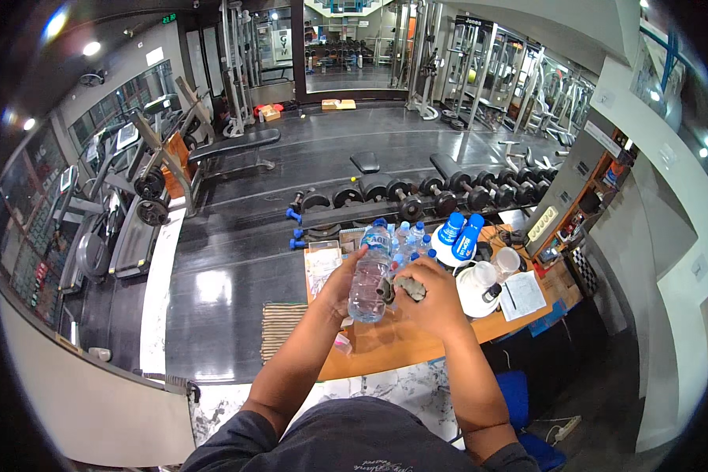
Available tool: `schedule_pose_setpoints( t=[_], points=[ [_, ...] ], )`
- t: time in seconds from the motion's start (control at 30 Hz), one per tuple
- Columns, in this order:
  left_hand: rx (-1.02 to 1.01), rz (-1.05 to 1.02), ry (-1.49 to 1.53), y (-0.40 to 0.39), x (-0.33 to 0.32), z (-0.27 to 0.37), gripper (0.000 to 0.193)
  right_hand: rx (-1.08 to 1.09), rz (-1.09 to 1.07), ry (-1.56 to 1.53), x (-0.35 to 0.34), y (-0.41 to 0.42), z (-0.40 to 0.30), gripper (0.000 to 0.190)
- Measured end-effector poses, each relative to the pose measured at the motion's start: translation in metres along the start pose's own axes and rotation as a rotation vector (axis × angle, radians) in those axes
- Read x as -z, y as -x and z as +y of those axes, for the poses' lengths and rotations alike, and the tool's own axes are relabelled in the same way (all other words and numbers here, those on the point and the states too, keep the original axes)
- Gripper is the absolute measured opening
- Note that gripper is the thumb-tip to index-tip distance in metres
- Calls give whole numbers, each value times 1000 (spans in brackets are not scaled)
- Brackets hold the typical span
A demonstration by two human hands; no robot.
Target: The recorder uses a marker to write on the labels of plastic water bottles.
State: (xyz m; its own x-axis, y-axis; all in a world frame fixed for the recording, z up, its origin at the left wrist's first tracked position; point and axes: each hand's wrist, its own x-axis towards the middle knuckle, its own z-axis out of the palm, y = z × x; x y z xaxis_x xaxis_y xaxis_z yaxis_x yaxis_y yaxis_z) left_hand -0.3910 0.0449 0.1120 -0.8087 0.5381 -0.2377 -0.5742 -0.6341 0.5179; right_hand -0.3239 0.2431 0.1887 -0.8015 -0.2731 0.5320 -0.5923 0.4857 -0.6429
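Observation:
My left hand grips a clear plastic water bottle with a blue cap from its left side, holding it upright above the wooden desk. Bunched in my right hand is a grey-green cloth, close to or against the bottle's right side. Behind my hands stand several smaller plastic bottles with blue caps. Two blue bottles stand on a round white base to their right. Two clear containers with pale lids are nearer the desk's right side.
A paper sheet with a pen lies at the desk's right. Papers lie at its left. Beyond the desk runs a rack of dumbbells. A blue chair stands at lower right, near a power strip.

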Motion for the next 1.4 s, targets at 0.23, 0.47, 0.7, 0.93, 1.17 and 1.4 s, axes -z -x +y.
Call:
schedule_pose_setpoints(
  t=[0.23, 0.47, 0.7, 0.93, 1.17, 1.4],
  points=[
    [-26, -125, -51, 4, 10, -5, 57, 17, 143, 57, 1, -30, 18, 19],
    [-147, -211, 81, 6, 2, -14, 56, 13, 197, 63, 8, -81, 30, 17],
    [-79, -200, 27, 3, 5, -20, 59, 85, 134, 67, -10, -113, 39, 16],
    [-62, -128, -30, 3, 11, -15, 62, 183, -28, 190, -15, -107, 18, 18],
    [-17, -136, -109, -9, 22, -21, 59, 155, 54, 189, -19, -88, 26, 21],
    [-119, 31, -55, -9, 3, -16, 55, 22, -43, 205, 0, -56, 22, 21]
  ],
)
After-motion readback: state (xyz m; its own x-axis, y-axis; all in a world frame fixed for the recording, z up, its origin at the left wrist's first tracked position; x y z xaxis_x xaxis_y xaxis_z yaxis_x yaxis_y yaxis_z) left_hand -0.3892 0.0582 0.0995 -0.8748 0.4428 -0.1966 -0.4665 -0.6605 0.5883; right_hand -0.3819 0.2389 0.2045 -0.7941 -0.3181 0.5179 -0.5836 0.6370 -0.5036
